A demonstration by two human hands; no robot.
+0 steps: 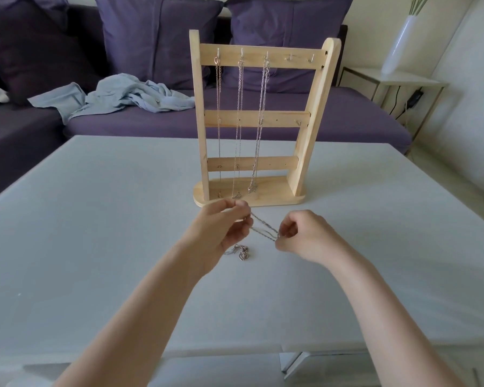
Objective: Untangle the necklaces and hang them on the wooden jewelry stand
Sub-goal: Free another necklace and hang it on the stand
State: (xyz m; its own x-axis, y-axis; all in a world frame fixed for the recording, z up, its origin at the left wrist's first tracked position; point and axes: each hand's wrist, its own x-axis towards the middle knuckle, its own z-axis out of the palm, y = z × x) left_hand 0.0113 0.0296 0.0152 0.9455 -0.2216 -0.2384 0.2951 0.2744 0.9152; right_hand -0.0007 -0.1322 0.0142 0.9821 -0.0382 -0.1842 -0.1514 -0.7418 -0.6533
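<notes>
Over the pale table (95, 219), the left hand (224, 233) and the right hand (302, 236) both pinch a thin chain (264, 229) with curled fingertips (pendant end (242, 252) lies on the table).

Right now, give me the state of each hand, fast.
Left hand: fingers pinch one end of the thin silver necklace chain.
Right hand: fingers pinch the other end of the same chain.

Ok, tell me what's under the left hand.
Under the left hand, a small tangle of chain lies on the table. The hand hides part of it.
</notes>
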